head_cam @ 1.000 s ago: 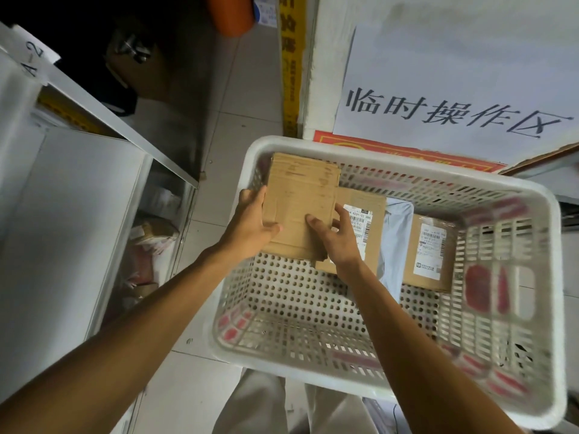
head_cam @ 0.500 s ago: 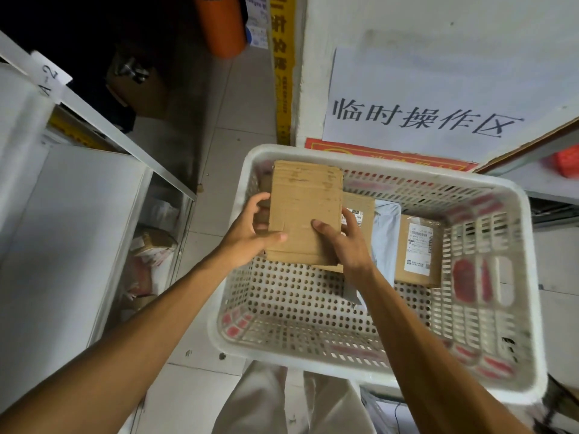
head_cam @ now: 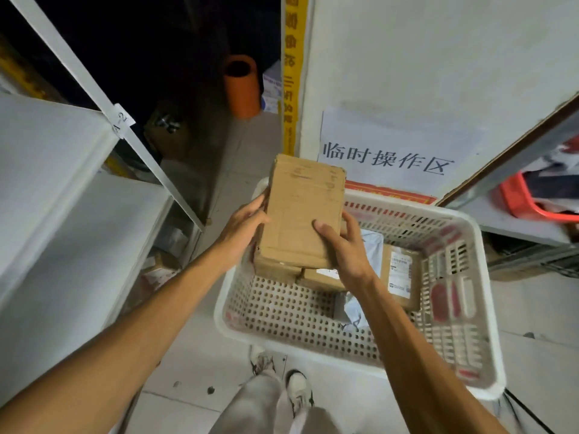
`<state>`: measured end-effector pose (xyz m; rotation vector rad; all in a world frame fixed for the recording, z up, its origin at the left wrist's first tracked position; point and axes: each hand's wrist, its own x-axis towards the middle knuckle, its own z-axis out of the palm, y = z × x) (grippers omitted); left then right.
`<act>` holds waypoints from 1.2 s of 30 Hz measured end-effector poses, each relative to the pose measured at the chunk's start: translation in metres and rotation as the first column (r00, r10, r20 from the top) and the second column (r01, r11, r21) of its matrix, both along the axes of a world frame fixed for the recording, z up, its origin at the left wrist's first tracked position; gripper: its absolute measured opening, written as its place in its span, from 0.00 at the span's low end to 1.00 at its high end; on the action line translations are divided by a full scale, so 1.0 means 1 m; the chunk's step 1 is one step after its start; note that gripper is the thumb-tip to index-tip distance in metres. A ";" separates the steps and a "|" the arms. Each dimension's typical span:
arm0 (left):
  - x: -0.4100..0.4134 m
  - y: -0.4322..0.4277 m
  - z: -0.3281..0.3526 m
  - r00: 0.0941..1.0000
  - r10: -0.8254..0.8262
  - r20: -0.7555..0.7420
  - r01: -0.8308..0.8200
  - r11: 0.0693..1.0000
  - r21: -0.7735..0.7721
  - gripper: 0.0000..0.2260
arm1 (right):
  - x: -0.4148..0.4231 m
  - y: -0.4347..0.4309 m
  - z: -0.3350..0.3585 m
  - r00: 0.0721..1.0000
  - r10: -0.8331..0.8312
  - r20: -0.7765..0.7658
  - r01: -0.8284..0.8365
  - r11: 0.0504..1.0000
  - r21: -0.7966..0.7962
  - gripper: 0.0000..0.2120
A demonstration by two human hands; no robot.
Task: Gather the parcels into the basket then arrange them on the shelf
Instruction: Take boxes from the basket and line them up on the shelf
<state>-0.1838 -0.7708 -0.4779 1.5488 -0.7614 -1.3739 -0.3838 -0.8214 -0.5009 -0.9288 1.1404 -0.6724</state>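
White shelf at the far left is, I judge, where this load goes. My left hand grips one long edge of the plain cardboard parcel. The right hand grips the opposite edge, thumb laid on its face, so the box sits steady between both hands above the basket's far-left corner. I reckon it takes two hands because it's bulky. Lower right, the white basket holds a labelled box and a grey bag, awaiting their turn.
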 end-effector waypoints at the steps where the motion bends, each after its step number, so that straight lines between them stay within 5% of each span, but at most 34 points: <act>1: -0.002 0.003 0.006 1.000 0.026 -0.011 -0.026 0.999 -0.032 0.24 | 0.001 0.001 0.008 1.000 0.016 0.023 -0.016 1.000 -0.009 0.36; 9: 0.006 0.064 0.083 0.998 0.038 0.045 -0.030 0.985 -0.172 0.38 | 0.009 0.009 0.076 0.956 0.239 0.169 -0.222 0.968 -0.113 0.30; 15: 0.018 0.125 0.145 0.973 0.221 0.062 -0.206 0.960 -0.187 0.52 | 0.044 0.030 0.120 0.878 0.395 0.272 -0.359 0.917 -0.173 0.23; 19: 0.029 0.164 0.173 0.940 0.325 0.106 -0.292 0.925 -0.244 0.50 | 0.075 0.055 0.149 0.823 0.500 0.268 -0.447 0.863 -0.237 0.19; 23: 0.037 0.203 0.194 0.816 0.534 0.224 -0.473 0.837 -0.275 0.40 | 0.107 0.081 0.172 0.767 0.622 0.158 -0.547 0.762 -0.347 0.16; 27: 0.050 0.249 0.203 0.665 0.656 0.357 -0.572 0.754 -0.323 0.34 | 0.151 0.120 0.189 0.700 0.714 0.024 -0.640 0.642 -0.422 0.25; 33: 0.065 0.329 0.209 0.509 0.719 0.474 -0.575 0.694 -0.434 0.40 | 0.206 0.211 0.220 0.553 0.825 -0.116 -0.742 0.425 -0.518 0.56; 36: 0.068 0.374 0.214 0.425 0.736 0.526 -0.594 0.666 -0.451 0.42 | 0.227 0.253 0.232 0.536 0.816 -0.217 -0.772 0.369 -0.517 0.59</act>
